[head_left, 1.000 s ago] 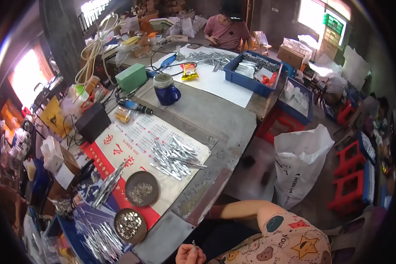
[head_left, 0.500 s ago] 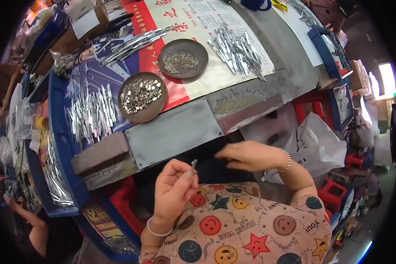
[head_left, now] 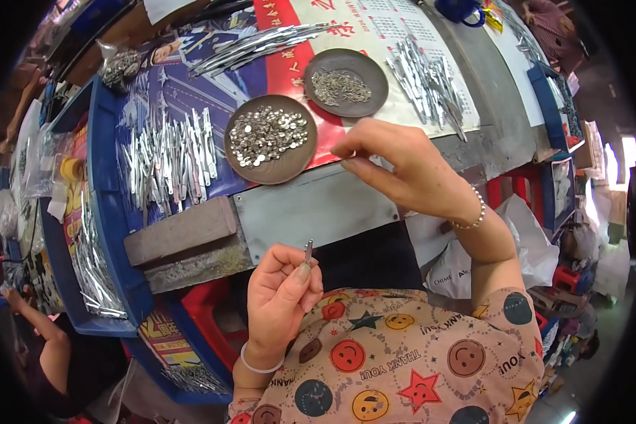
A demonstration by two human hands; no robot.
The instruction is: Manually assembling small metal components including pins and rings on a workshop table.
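1. Head view: the left hand [head_left: 283, 290] is pinching a slim metal piece [head_left: 309, 252], long axis pointing toward the counter [head_left: 505, 99].
2. The right hand [head_left: 406, 168] is hovering nearer the disc dish [head_left: 298, 160], just right of it, grip narrow; contents I cannot tell.

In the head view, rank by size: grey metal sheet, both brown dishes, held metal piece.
1. Grey metal sheet
2. Disc dish, pin dish: similar; nearness makes their order unsure
3. Metal piece in left hand

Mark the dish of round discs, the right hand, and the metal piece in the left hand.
Dish of round discs [head_left: 294, 161]: head view, bare lower-right inside.
Right hand [head_left: 408, 164]: head view, its back.
Metal piece [head_left: 309, 250]: head view, upper part.
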